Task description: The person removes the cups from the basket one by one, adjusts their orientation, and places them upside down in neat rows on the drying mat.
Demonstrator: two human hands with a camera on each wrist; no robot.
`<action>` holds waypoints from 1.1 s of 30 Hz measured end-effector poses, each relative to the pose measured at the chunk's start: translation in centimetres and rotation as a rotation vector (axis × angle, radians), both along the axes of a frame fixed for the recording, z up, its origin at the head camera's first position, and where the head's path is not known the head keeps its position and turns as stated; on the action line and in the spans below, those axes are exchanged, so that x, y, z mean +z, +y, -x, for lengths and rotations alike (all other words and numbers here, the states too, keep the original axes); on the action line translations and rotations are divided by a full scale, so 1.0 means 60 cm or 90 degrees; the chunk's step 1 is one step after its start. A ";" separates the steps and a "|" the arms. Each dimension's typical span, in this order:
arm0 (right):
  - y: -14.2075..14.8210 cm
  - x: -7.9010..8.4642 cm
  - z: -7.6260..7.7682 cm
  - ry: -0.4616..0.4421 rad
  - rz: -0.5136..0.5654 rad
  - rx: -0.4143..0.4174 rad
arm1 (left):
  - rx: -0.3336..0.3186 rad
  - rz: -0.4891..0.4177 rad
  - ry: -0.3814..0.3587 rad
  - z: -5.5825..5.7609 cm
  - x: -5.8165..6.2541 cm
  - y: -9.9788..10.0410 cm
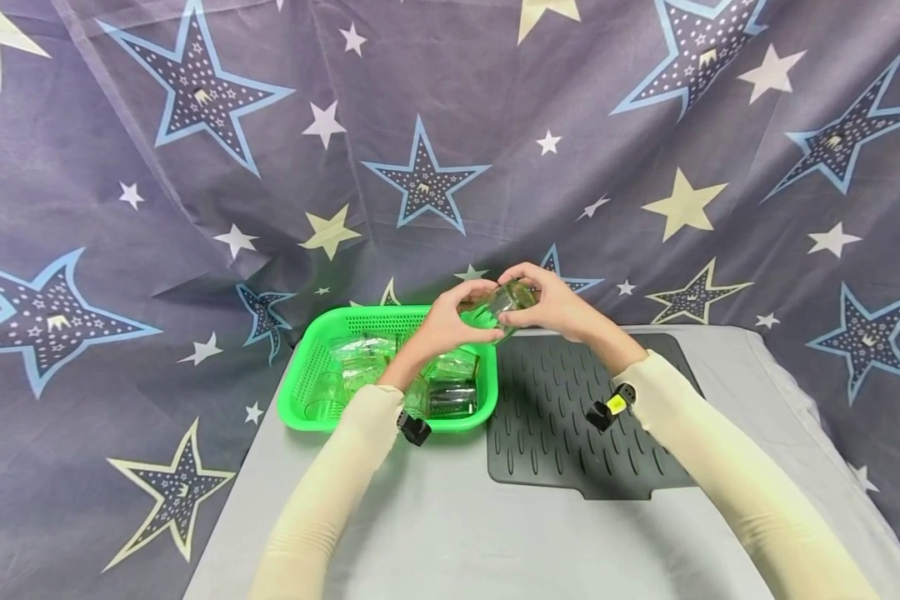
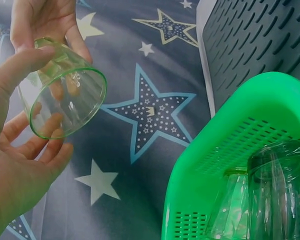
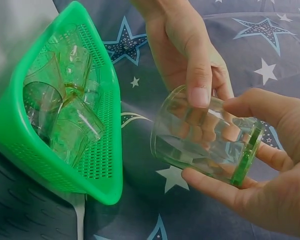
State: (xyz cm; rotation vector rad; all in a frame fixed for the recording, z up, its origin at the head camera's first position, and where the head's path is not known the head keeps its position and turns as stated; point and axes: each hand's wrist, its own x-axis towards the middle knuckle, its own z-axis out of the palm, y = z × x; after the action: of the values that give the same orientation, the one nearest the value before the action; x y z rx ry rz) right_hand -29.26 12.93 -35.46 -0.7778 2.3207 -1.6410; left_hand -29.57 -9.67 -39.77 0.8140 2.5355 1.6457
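Both hands hold a clear, green-tinted drinking glass (image 1: 512,302) in the air, tipped on its side. My left hand (image 1: 448,321) grips it near the rim, thumb on one side and fingers on the other. In the right wrist view the right hand (image 3: 285,170) pinches the thick green base of the glass (image 3: 200,132). The open mouth of the glass (image 2: 72,105) faces the left wrist camera. Below and left of the hands, a green plastic basket (image 1: 288,392) holds several more glasses, one of them a dark glass (image 1: 452,397).
A dark grey ridged mat (image 1: 547,433) lies right of the basket on the grey-covered table (image 1: 435,517). Behind the table hangs a star-patterned curtain (image 1: 495,100). Black cameras (image 1: 414,428) are strapped on both wrists.
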 end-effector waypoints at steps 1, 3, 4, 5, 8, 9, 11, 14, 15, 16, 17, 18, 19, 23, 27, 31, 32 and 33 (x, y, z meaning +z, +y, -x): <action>0.001 0.001 0.000 0.001 -0.002 -0.002 | -0.001 0.003 0.000 0.001 0.000 -0.001; 0.004 0.003 0.001 0.004 -0.007 -0.009 | -0.001 0.011 -0.002 0.004 0.000 -0.005; 0.006 0.004 0.003 0.009 -0.012 -0.014 | 0.000 0.014 -0.004 0.005 -0.001 -0.008; 0.008 0.006 0.004 0.013 -0.016 -0.020 | 0.004 0.019 -0.009 0.006 -0.002 -0.011; 0.019 0.011 0.009 0.023 -0.033 -0.043 | 0.017 0.036 -0.028 0.011 -0.006 -0.022; 0.024 0.013 0.012 0.027 -0.040 -0.052 | 0.024 0.041 -0.035 0.011 -0.008 -0.027; 0.034 0.017 0.016 0.029 -0.050 -0.068 | 0.034 0.047 -0.049 0.013 -0.014 -0.036; 0.054 0.023 0.025 0.032 -0.059 -0.089 | 0.046 0.062 -0.063 0.019 -0.024 -0.050; 0.060 0.025 0.027 0.030 -0.059 -0.094 | 0.048 0.066 -0.069 0.021 -0.028 -0.055; 0.067 0.026 0.029 0.029 -0.060 -0.100 | 0.049 0.072 -0.074 0.022 -0.031 -0.060; 0.074 0.027 0.031 0.030 -0.062 -0.104 | 0.049 0.079 -0.079 0.023 -0.034 -0.065; 0.080 0.029 0.033 0.027 -0.063 -0.109 | 0.049 0.088 -0.087 0.025 -0.038 -0.070; 0.087 0.029 0.035 0.027 -0.066 -0.114 | 0.045 0.095 -0.094 0.025 -0.041 -0.075; 0.111 0.030 0.041 0.030 -0.091 -0.143 | 0.029 0.126 -0.124 0.028 -0.053 -0.093; 0.132 0.028 0.045 0.024 -0.111 -0.175 | 0.027 0.160 -0.133 0.031 -0.064 -0.108; 0.152 0.027 0.046 0.042 -0.164 -0.200 | 0.077 0.181 -0.146 0.036 -0.072 -0.118; 0.157 0.026 0.045 0.052 -0.183 -0.206 | 0.096 0.186 -0.149 0.037 -0.074 -0.119; 0.161 0.026 0.045 0.059 -0.198 -0.212 | 0.116 0.190 -0.158 0.038 -0.075 -0.120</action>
State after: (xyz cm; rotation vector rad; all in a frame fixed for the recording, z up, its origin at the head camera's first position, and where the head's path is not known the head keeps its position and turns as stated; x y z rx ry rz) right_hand -31.97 22.58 -33.90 -0.4287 2.8014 -1.3206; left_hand -31.83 -16.87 -44.28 0.3404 2.6432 1.2627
